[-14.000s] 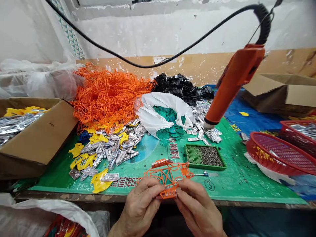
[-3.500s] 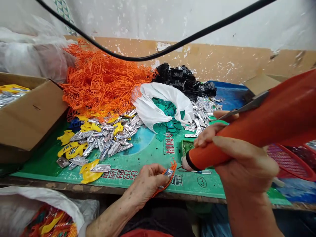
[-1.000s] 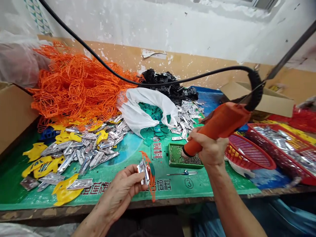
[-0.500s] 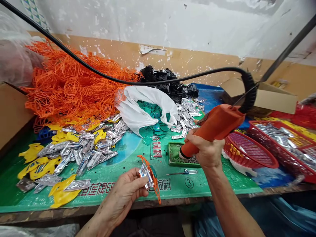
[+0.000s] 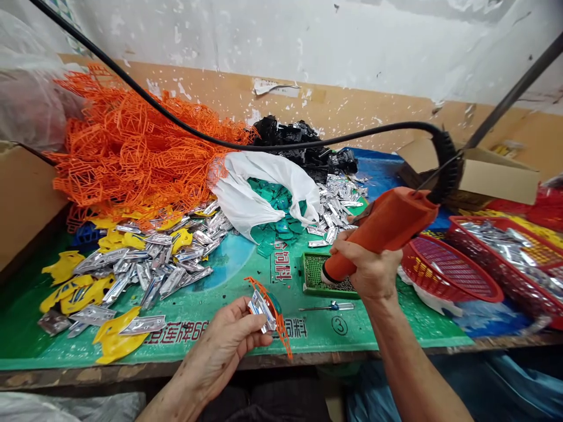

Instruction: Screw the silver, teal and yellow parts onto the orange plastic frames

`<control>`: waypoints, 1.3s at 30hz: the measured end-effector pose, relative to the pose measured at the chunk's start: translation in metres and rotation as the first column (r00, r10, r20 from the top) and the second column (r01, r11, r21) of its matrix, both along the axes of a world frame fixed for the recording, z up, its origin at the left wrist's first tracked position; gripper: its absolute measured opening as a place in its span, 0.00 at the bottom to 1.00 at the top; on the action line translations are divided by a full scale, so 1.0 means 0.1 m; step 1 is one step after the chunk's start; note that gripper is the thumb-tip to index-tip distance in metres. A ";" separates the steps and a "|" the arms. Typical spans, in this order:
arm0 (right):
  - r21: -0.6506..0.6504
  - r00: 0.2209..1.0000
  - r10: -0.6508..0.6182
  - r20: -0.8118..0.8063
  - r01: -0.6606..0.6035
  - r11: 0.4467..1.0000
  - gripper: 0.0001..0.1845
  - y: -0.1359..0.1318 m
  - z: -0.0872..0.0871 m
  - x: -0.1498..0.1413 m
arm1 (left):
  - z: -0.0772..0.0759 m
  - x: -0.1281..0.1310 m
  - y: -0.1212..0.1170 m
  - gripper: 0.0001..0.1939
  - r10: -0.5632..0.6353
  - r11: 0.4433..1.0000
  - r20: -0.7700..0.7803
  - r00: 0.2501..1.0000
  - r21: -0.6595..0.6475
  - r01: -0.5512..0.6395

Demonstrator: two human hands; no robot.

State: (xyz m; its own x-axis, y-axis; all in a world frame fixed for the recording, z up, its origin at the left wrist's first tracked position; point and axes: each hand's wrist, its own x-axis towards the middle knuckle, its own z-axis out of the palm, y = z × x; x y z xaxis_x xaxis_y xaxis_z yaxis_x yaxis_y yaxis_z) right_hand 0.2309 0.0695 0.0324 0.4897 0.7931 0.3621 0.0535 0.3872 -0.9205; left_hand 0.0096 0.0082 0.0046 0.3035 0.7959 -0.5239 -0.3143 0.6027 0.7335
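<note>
Head view: an orange plastic lattice frame (image 5: pixel 281 331) sits in the person's left hand (image 5: pixel 220 343), held edge-on just above a green printed table mat (image 5: pixel 396 322). A silver metal bracket (image 5: pixel 260 308) and a teal piece (image 5: pixel 273 303) lie against the frame, and the fingers curl round them in a firm grasp. This frame has its bracket in place, though whether it is fastened cannot be told. Much lies unfitted: a heap of orange frames (image 5: pixel 132 152) and loose silver brackets (image 5: pixel 162 258). The right hand (image 5: pixel 373 269) clenches an orange corded power driver (image 5: pixel 387 225), its tip down at a green tray (image 5: pixel 310 291) of dark screws. A red basket (image 5: pixel 497 252) holds more silver pieces.
</note>
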 end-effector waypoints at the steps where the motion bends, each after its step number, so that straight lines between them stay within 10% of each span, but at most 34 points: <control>1: -0.003 1.000 -0.001 0.005 0.001 1.000 0.12 0.00 0.00 0.00 | 0.00 0.00 0.00 0.09 0.003 1.000 0.006 1.000 0.000 -0.003; 13: -0.016 1.000 0.010 0.000 -0.010 1.000 0.15 0.04 0.05 0.00 | 0.02 0.08 0.05 0.10 -0.108 0.985 -0.273 0.956 0.102 0.141; 22: 0.143 0.975 0.187 -0.116 -0.170 0.975 0.17 -0.20 0.57 -0.19 | 0.02 0.23 0.17 0.05 -0.161 0.938 -0.404 0.901 0.220 0.266; 39: -0.099 0.921 0.363 -0.141 -0.378 0.920 0.13 -0.44 0.64 -0.57 | 0.03 0.25 0.24 0.04 -0.174 0.928 -0.424 0.889 0.230 0.291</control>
State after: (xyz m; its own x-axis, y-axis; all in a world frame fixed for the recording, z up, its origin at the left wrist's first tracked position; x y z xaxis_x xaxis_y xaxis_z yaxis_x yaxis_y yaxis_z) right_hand 0.1742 0.0253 0.0964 0.1850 0.9602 0.2091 -0.1833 0.2428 -0.9526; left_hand 0.0349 0.0323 0.0079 0.3167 0.8581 -0.4042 0.1553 0.3735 0.9145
